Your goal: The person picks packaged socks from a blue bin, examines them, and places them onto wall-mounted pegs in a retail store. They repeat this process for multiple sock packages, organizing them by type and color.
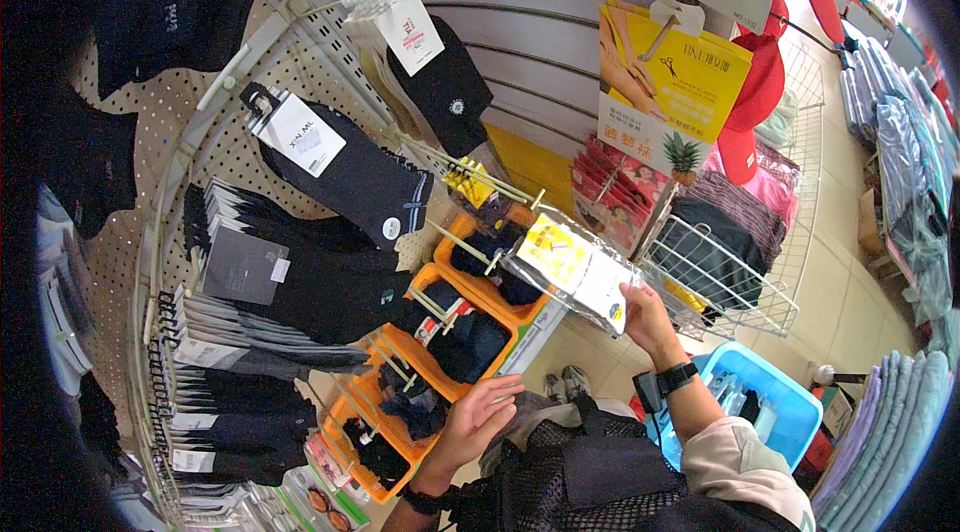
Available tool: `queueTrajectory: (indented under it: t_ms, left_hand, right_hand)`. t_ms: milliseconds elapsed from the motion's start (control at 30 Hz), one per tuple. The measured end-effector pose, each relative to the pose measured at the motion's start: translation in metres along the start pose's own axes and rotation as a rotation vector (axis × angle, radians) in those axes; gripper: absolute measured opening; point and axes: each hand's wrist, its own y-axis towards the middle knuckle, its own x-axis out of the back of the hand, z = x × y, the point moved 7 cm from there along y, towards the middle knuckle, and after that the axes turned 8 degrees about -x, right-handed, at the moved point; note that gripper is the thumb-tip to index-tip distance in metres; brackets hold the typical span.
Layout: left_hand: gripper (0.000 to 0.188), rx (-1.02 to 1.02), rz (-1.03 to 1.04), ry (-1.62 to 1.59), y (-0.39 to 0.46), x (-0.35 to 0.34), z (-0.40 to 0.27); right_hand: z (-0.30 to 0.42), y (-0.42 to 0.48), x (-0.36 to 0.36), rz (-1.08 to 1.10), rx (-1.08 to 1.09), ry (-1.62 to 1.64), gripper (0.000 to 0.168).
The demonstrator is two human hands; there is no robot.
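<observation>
My right hand [648, 320] grips the edge of a clear plastic packet [576, 271] with a yellow printed part and white contents, probably hosiery. The packet is tilted in front of the display hooks, near the end of a metal hook [493, 262]. Lower down, my left hand [480, 412] is held out with nothing in it, thumb apart from the fingers. Closest to it are orange plastic baskets [517, 337] with dark folded socks inside.
Dark socks [337, 164] with white cards hang from a pegboard [247, 134] at left. Yellow hosiery packs [675, 74] hang above. A white wire basket [780, 307] of clothing stands at right, near a blue plastic basket [795, 412] on the tiled floor and stacked folded textiles [892, 434].
</observation>
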Motion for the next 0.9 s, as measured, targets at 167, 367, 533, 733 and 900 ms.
queueTrajectory:
  t_ms: [167, 367, 533, 733, 900]
  left_hand:
    - [0.037, -0.015, 0.005, 0.005, 0.000, 0.001, 0.001]
    - [0.040, -0.007, 0.008, -0.019, -0.001, 0.003, 0.003]
    - [0.038, -0.020, -0.018, -0.018, -0.005, 0.006, 0.007]
    - [0.037, -0.022, -0.063, 0.000, -0.015, 0.009, 0.006]
    - [0.037, -0.001, -0.095, 0.001, -0.022, 0.010, 0.006]
  right_hand:
    - [0.009, 0.000, -0.004, 0.008, 0.032, 0.052, 0.023]
    - [0.006, 0.023, 0.003, -0.003, 0.032, 0.053, 0.021]
    - [0.005, 0.042, 0.007, -0.010, 0.020, -0.028, 0.017]
    - [0.001, 0.060, 0.004, -0.061, 0.014, 0.040, 0.016]
    - [-0.008, 0.088, 0.001, -0.046, -0.061, 0.079, 0.023]
